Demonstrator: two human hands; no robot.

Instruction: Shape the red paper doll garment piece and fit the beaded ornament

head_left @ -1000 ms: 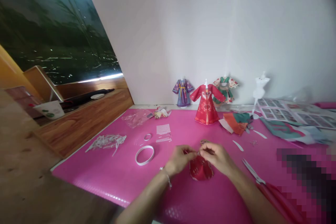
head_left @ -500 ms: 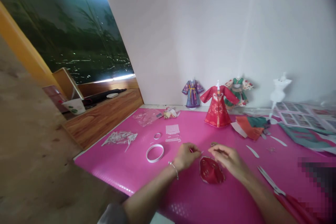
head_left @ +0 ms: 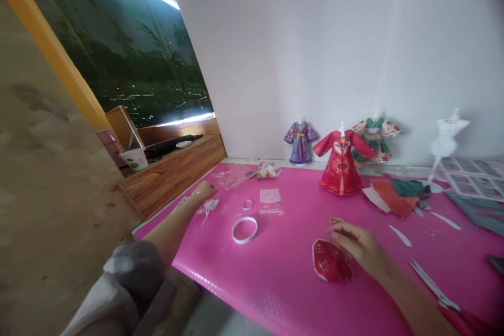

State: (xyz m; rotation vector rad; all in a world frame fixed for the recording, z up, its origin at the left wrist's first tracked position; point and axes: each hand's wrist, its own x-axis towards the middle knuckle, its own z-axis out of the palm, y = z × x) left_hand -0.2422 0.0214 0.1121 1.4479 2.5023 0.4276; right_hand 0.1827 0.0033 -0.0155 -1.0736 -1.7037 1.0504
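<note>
My left hand (head_left: 205,190) is stretched out to the far left, above the pile of white strips (head_left: 210,205). Its fingers look curled closed, and whatever is in them is hidden. My right hand (head_left: 356,244) has its fingertips drawn together at a small gold-brown piece (head_left: 336,220), too small to name; whether it is gripped or only touched is unclear. Just under that hand lies a small red fabric piece (head_left: 333,261) with a pale trimmed edge and gold pattern, partly covered by the fingers.
White tape rolls, one large (head_left: 244,230) and one small (head_left: 247,205), lie near a sheet of pearl-like dots (head_left: 270,196). A red miniature robe (head_left: 342,168) stands at the back. Scissors (head_left: 435,286) lie at right, near fabric scraps (head_left: 399,197).
My left hand has moved from beside the red fabric piece out to the white strips at left. The right hand keeps its place by the fabric. The view has shifted a little left.
</note>
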